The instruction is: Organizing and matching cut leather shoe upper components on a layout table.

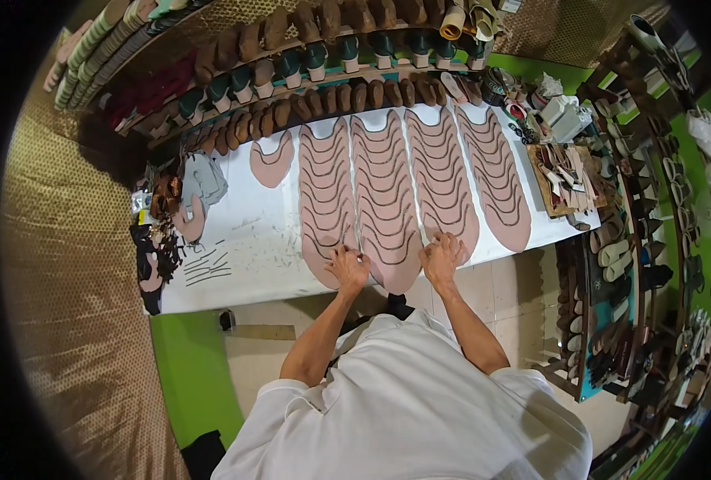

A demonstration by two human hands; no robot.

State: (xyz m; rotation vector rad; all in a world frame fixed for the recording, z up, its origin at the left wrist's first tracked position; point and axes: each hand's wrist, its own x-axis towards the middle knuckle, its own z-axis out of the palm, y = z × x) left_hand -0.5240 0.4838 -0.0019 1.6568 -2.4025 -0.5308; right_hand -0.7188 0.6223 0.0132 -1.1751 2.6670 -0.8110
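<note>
Pink U-shaped shoe-upper pieces lie overlapping in several long columns on the white table, each with a dark line along its curved inner edge. My left hand (349, 268) rests at the near end of the leftmost column (323, 216), fingers apart on the pink material. On the near end of the third column (443, 200) sits my right hand (442, 258), its fingers spread too. Between both hands runs the second column (386, 192), its lowest piece reaching the table's front edge. Neither hand visibly grips anything.
A single pink piece (272, 164) lies left of the columns; a fourth column (499, 192) is at right. Thin dark strips (207, 266) lie at the table's left. Wooden shoe lasts (315, 102) line the back. A cutting board (559, 206) and shoe racks (611, 320) stand right.
</note>
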